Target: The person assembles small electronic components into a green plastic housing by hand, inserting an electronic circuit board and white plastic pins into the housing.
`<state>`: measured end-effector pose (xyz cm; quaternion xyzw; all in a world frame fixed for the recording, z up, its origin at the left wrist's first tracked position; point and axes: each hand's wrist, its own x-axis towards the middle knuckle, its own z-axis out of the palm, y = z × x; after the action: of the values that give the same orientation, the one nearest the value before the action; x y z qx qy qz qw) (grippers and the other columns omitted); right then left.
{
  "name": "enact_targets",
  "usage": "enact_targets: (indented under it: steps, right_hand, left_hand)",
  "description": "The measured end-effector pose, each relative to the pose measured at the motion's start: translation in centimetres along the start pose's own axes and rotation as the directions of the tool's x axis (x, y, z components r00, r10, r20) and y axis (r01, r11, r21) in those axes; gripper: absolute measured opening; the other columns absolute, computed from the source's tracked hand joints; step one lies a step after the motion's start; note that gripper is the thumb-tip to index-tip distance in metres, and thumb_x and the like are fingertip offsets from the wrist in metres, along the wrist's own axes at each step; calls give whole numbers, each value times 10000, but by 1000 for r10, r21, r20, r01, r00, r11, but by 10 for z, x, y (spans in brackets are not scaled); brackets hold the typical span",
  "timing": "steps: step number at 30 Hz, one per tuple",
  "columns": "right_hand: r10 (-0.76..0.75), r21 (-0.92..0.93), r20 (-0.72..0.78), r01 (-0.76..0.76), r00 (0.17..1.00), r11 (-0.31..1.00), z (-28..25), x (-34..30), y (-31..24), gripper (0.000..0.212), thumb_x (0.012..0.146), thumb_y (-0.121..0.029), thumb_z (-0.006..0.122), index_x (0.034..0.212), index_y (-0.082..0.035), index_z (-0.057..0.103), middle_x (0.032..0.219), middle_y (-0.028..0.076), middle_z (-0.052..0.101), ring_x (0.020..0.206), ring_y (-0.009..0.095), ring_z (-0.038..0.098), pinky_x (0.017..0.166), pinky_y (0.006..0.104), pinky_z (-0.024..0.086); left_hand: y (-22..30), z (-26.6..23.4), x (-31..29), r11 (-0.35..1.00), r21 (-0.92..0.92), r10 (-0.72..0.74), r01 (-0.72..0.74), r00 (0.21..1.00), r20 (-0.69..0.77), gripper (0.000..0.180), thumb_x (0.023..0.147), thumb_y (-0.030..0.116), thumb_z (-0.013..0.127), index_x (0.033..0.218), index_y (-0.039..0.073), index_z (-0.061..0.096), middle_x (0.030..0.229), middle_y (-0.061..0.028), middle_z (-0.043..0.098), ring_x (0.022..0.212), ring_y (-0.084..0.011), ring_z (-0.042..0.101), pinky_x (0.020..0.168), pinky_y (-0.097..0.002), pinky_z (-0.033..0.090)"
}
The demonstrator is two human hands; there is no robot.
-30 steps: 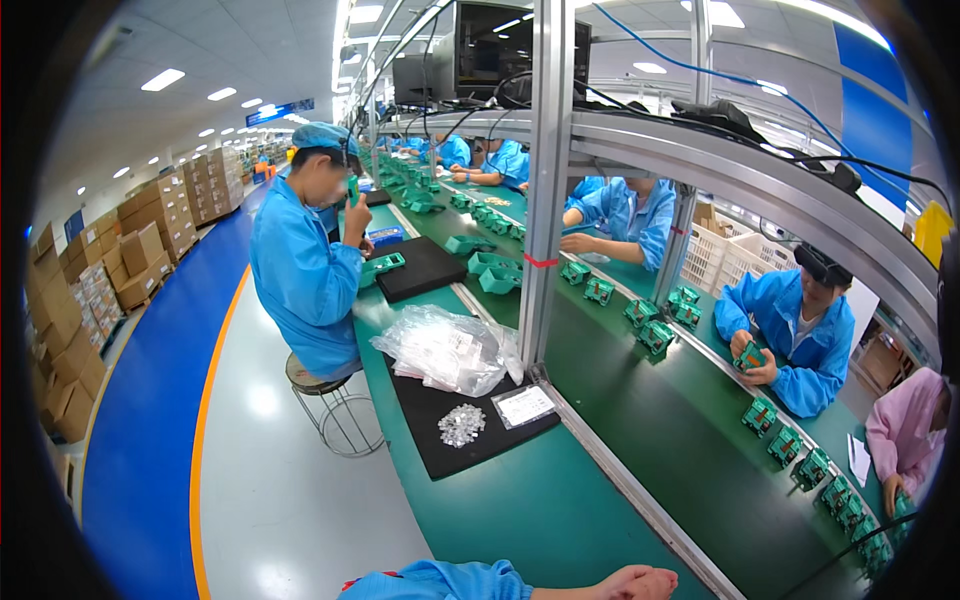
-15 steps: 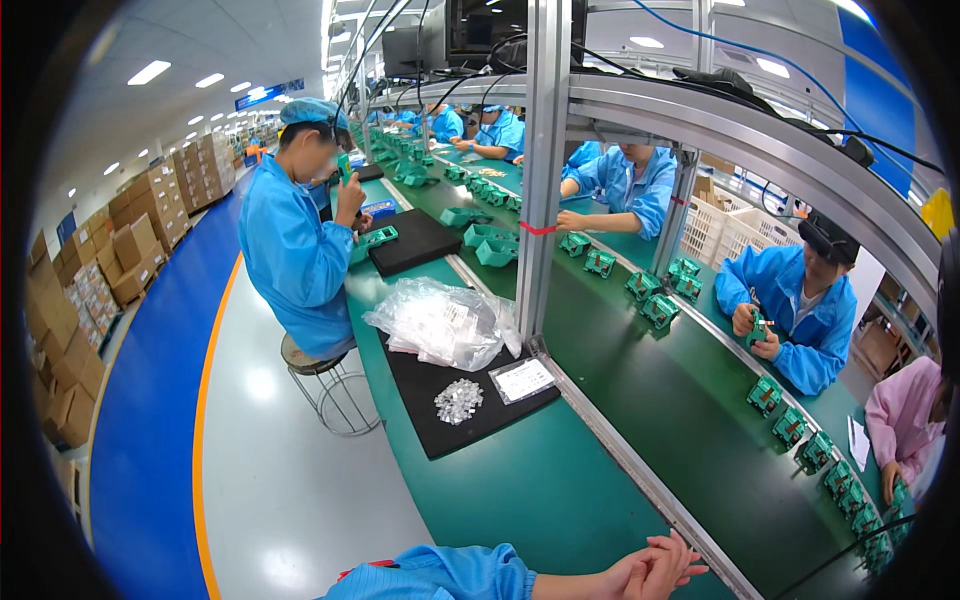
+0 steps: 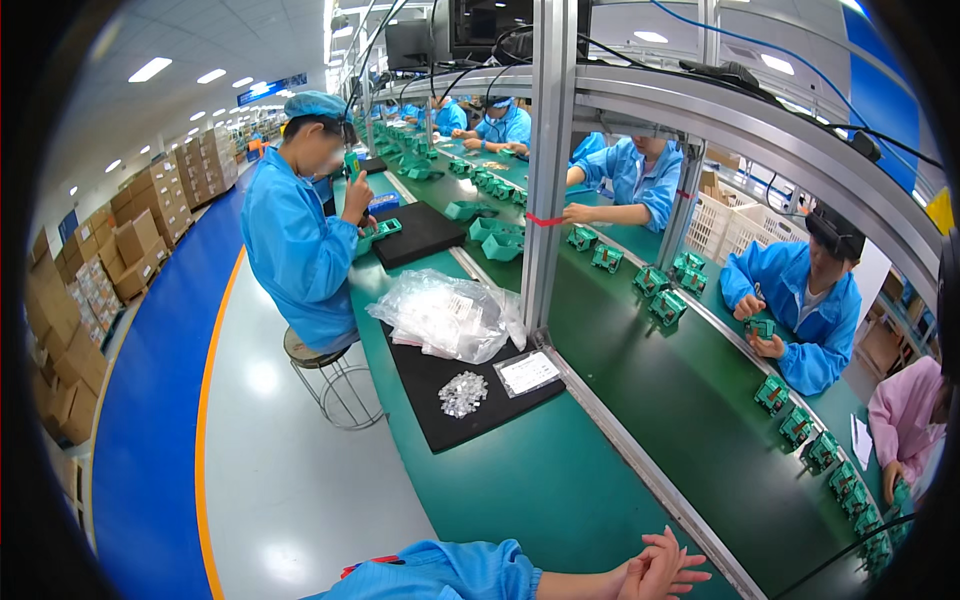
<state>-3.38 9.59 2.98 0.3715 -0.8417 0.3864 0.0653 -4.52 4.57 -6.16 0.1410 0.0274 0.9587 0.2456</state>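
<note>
My two hands are together over the near edge of the green bench, at the bottom of the view. My left hand (image 3: 692,577) comes in at the end of a blue-sleeved forearm, its fingers spread toward the belt. Across it lies my right hand (image 3: 652,568), fingers stretched upward and partly overlapping the left; its wrist is cut off by the lower edge. Neither hand holds an object. Beyond them on a black mat (image 3: 450,425) are a pile of small clear pieces (image 3: 463,395), a printed card in a clear sleeve (image 3: 528,373) and a clear plastic bag (image 3: 445,315) of parts.
A metal rail (image 3: 640,455) divides the bench from the dark green conveyor belt (image 3: 640,370), where green housings (image 3: 668,308) stand in rows. An aluminium post (image 3: 545,200) rises beside the mat. Co-workers in blue sit along both sides; one at left (image 3: 300,230) holds a green tool.
My hands have shifted slightly, and their fingers look more spread apart. The co-worker at left has lowered the tool toward the green housing. The view has turned a little.
</note>
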Motion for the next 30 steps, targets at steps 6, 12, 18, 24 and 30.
enact_targets:
  steps: [6,12,18,24,30]
  right_hand:
    - [193,757,-236,56,952,651,18,3,-1,201,830,-199,393,806,-5,442,967,171,485,982,370,409,892,492,243]
    - [-123,30,-58,125,991,992,1,2,8,189,818,-195,411,810,-11,452,962,162,483,979,365,404,886,482,256]
    - [-166,-29,-113,164,980,986,14,2,24,136,758,-182,461,823,-63,471,992,110,500,993,358,416,849,500,274]
    - [62,-346,-255,-151,965,926,32,-12,32,152,671,-109,544,798,-57,479,832,136,499,820,314,471,807,430,316]
    - [109,-277,-207,-165,972,947,22,-13,33,174,678,-120,545,829,-67,477,871,149,493,870,316,451,845,431,294]
  left_hand:
    - [-9,-2,2,986,155,57,-67,996,72,566,847,400,338,1296,106,158,1317,-157,229,1122,-289,355,934,-423,276]
    - [-10,1,5,1000,9,27,-29,988,154,517,839,396,331,1242,77,280,1255,-144,339,1053,-287,403,892,-417,317]
    - [2,0,-6,999,-28,20,-18,996,89,540,827,457,322,1246,119,290,1278,-128,316,1027,-282,413,844,-399,355]
    - [2,12,-8,998,70,4,-3,1000,-18,548,826,438,316,1231,70,309,1247,-126,358,1011,-287,431,861,-423,338]
    - [-3,13,-2,987,107,107,-120,987,123,551,821,454,314,1215,69,334,1225,-132,381,1001,-263,446,859,-417,352]
